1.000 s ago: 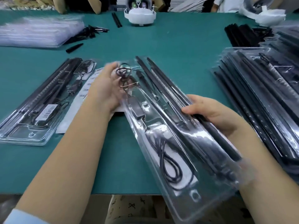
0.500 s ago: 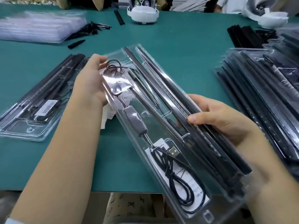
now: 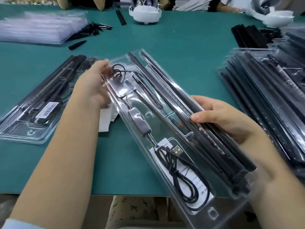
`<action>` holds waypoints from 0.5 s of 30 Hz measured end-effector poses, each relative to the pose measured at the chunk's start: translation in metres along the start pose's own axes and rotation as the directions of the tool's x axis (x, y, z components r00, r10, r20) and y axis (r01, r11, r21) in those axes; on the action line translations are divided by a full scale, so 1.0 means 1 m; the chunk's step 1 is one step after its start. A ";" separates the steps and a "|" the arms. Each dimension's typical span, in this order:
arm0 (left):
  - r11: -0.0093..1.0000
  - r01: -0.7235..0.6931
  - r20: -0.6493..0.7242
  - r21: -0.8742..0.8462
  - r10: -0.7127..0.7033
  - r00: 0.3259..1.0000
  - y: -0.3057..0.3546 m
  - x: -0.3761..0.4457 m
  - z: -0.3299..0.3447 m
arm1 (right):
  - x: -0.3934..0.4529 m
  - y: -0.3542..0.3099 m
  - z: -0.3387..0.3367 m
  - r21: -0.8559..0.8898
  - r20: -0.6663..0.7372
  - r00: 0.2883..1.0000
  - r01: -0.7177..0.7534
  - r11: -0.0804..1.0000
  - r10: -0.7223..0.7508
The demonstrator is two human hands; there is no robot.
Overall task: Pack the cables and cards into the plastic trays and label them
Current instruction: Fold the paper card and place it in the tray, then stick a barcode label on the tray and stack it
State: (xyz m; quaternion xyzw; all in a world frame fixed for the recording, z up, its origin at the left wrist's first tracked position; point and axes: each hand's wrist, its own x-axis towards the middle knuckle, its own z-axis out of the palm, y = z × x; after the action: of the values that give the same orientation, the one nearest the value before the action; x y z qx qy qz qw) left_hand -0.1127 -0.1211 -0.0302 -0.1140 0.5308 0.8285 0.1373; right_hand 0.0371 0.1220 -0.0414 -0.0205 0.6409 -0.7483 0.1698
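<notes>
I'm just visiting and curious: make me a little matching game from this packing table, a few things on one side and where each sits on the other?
Things:
1. USB plug
2. barcode label
3. white headset
4. stack of filled trays

Places:
A. far table edge
B. tray lying at left
C. table's right side
D. held tray, near end

Pairs: 1-D, 2-B, 3-A, 4-C

A green desk (image 3: 181, 47) carries a packed tray (image 3: 33, 113) at left, white cards (image 3: 105, 119) beside it, a stack of clear trays (image 3: 41, 28) far left, loose black sticks (image 3: 121, 17) and a white holder (image 3: 145, 14) at the back, and stacked packed trays (image 3: 272, 96) at right.
</notes>
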 end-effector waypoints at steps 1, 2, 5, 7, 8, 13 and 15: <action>0.999 -0.030 -0.032 0.031 0.031 0.999 0.001 0.001 0.000 | 0.001 0.000 -0.001 -0.002 -0.027 1.000 0.004 1.000 -0.004; 0.992 -0.087 -0.078 0.089 0.094 0.993 0.002 0.002 0.000 | 0.003 0.000 -0.002 0.001 -0.074 0.997 0.008 1.000 -0.008; 0.762 -0.280 -0.146 0.584 0.438 0.887 0.001 0.006 -0.003 | 0.008 0.000 -0.004 0.032 -0.313 0.948 0.077 0.996 -0.063; 0.245 -0.177 0.000 0.953 0.585 0.811 -0.007 0.010 -0.008 | 0.013 0.001 -0.006 0.020 -0.476 0.876 0.102 0.995 -0.081; 0.057 -0.087 0.041 0.995 0.555 0.831 -0.012 0.010 -0.008 | 0.016 0.002 -0.008 0.026 -0.533 0.843 0.098 0.995 -0.069; -0.075 -0.017 0.047 0.997 0.418 0.907 -0.019 0.006 0.001 | 0.027 0.006 -0.011 0.021 -0.640 0.768 0.045 0.999 -0.021; -0.094 -0.052 0.091 0.994 0.474 0.876 -0.017 0.003 0.001 | 0.031 0.008 -0.012 -0.015 -0.657 0.753 0.020 1.000 -0.025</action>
State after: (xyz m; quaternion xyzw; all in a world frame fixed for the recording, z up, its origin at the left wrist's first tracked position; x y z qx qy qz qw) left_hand -0.1098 -0.1130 -0.0447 0.0067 0.9815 0.1766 -0.0732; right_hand 0.0070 0.1243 -0.0569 0.2350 0.6622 -0.7076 -0.0750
